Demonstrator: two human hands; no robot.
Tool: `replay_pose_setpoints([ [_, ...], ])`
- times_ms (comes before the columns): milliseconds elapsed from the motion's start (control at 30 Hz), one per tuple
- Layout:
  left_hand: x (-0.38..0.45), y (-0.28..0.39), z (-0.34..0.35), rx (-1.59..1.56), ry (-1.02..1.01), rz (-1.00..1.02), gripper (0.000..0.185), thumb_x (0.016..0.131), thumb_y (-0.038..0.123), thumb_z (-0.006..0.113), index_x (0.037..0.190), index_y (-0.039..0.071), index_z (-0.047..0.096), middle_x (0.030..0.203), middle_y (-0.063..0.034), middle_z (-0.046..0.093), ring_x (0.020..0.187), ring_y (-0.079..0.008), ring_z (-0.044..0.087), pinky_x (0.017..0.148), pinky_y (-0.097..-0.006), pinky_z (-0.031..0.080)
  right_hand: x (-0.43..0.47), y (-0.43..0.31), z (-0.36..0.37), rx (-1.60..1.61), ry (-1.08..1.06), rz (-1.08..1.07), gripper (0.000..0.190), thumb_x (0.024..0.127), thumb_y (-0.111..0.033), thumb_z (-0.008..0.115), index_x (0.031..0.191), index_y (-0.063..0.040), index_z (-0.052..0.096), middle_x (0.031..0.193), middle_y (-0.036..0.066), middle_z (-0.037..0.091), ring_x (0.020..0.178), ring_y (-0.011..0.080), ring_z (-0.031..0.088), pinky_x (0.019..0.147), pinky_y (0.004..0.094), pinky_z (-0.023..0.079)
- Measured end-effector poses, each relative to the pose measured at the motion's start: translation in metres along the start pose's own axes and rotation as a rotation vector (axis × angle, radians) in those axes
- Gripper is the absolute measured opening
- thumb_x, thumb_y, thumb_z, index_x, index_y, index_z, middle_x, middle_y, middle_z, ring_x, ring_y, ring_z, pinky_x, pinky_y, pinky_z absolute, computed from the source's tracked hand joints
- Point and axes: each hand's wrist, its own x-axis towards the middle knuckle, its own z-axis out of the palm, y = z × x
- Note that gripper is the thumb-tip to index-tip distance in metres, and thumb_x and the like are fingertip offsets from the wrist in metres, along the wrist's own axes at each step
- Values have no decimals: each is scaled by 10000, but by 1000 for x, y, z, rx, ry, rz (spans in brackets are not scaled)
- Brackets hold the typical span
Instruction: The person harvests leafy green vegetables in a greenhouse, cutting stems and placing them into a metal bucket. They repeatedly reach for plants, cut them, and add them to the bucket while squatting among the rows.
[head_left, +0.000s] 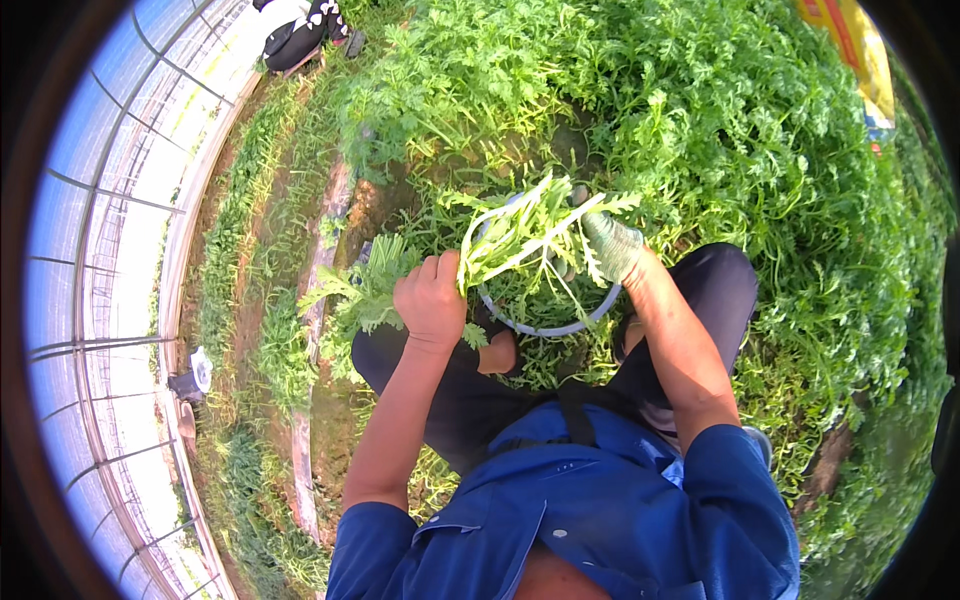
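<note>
My bare left hand (431, 300) is closed in a fist around a bunch of leafy greens with lobed leaves. Pale stems (517, 244) of the bunch reach from this fist across to my right hand (613, 246). That hand wears a greenish knitted glove and touches the stems; its fingers are partly hidden behind them, so its grip is not clear. More leafy greens (356, 296) stick out left of my left fist, over my knee. Below the stems, between my legs, shows the blue-grey round rim (551, 330) of a container or hoop, with leaves inside its outline.
Dense green plants (735, 142) grow ahead and to the right. A yellow and red bag (855, 52) lies at the upper right. Along the left runs a strip of plastic film (304, 457). A dark container (184, 386) stands by the greenhouse wall (112, 247). Another person (296, 41) sits far off.
</note>
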Motion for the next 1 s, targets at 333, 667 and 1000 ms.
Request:
replay_pose_setpoints([
  [333, 12, 0, -15, -22, -113, -27, 211, 701, 98, 695, 893, 129, 612, 700, -43, 564, 635, -246, 608, 552, -383, 443, -8, 8, 19, -104, 110, -207, 674, 775, -418, 817, 1299, -83, 556, 1061, 88, 670, 805, 234, 656, 592, 362, 552],
  [667, 16, -31, -33, -1060, -758, -761, 565, 787, 121, 802, 1280, -4, 555, 1065, -54, 670, 942, -141, 615, 833, -309, 498, 8, -5, -2, -513, 110, -258, 378, 871, -35, 672, 1237, -58, 583, 995, 82, 679, 821, 178, 660, 654, 310, 567],
  [1000, 1, -52, -34, -1292, -633, -999, 443, 853, 233, 744, 1222, 24, 616, 934, -59, 672, 809, -151, 618, 704, -288, 501, -10, -48, 20, -745, 759, -474, 427, 789, -396, 806, 943, -9, 714, 765, 10, 649, 647, 95, 506, 615, 267, 434],
])
